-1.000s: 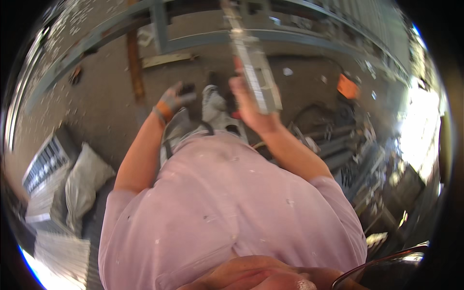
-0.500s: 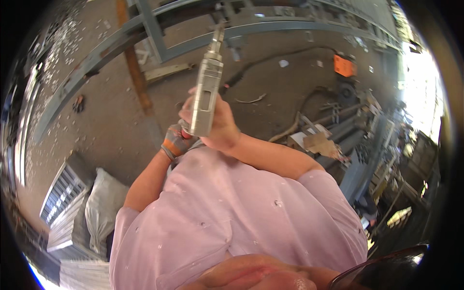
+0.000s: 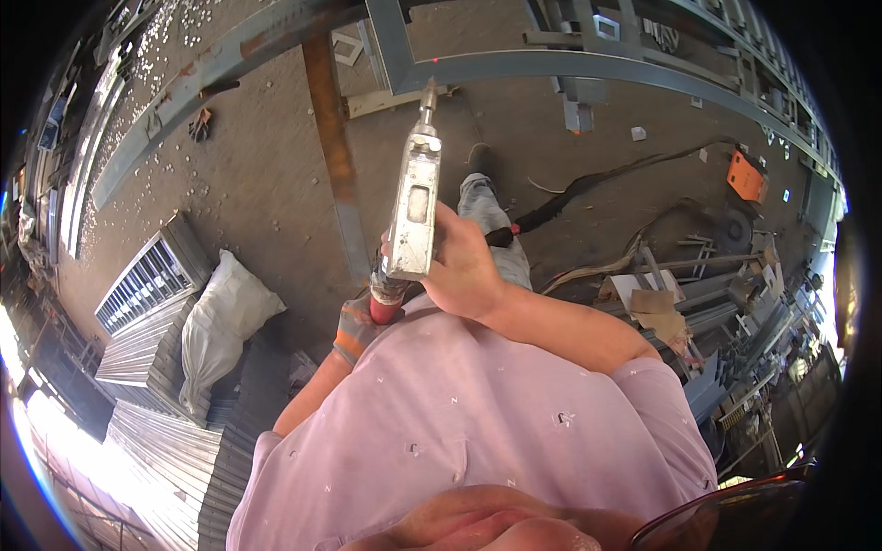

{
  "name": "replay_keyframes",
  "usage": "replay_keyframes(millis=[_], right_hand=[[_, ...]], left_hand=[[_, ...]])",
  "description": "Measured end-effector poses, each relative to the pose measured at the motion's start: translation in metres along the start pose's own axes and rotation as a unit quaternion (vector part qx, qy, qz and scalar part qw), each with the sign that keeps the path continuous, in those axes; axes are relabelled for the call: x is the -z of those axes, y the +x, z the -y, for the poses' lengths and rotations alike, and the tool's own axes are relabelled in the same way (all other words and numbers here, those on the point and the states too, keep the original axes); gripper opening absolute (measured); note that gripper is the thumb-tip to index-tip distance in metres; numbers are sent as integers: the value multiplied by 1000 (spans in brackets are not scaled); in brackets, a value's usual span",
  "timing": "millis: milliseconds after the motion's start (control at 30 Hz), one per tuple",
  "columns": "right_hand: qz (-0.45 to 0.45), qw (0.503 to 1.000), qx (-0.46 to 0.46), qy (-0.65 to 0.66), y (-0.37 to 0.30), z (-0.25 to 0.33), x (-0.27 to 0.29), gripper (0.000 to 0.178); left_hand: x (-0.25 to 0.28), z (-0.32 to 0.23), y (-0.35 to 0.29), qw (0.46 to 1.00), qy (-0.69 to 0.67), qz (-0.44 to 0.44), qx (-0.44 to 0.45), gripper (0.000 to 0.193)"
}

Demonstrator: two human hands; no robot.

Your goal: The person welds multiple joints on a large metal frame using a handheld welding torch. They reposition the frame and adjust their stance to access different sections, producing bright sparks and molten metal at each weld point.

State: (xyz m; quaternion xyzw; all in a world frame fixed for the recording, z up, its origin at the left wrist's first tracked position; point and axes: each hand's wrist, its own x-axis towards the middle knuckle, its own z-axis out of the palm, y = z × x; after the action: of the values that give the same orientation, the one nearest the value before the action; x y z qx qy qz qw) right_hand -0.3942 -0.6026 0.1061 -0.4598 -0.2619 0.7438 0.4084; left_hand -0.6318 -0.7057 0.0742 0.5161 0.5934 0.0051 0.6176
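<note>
My bare right hand (image 3: pixel 467 271) wraps around the side of a silver, boxy laser welding gun (image 3: pixel 415 202) held out from my chest. Its slim nozzle points away toward the corner of a grey steel frame (image 3: pixel 542 64), with a small gap visible between tip and frame. A tiny red light dot (image 3: pixel 435 61) shows on that frame. Lower down, my left hand (image 3: pixel 361 329), in a grey and orange glove, is closed around the gun's red-ended rear part; its fingers are partly hidden.
A rusty flat bar (image 3: pixel 329 138) lies on the floor ahead. Stacked corrugated metal pieces (image 3: pixel 152 340) and a white sack (image 3: pixel 225 321) stand at left. On the right are a dark cable (image 3: pixel 625 170), an orange box (image 3: pixel 747 177) and piled scrap (image 3: pixel 726 303).
The frame and floor have shifted rightward in view. The gun now points near the frame's corner, and a red dot shows there. My leg has come into view; both hands keep their hold.
</note>
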Motion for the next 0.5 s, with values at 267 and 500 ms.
replay_keyframes(millis=[267,500], right_hand=[[-13,999,18,23,16,0,6,36],[24,1000,13,-1,17,5,12,36]], left_hand=[[1,-25,9,985,130,-85,-69,14],[5,-33,1,988,115,-96,-45,14]])
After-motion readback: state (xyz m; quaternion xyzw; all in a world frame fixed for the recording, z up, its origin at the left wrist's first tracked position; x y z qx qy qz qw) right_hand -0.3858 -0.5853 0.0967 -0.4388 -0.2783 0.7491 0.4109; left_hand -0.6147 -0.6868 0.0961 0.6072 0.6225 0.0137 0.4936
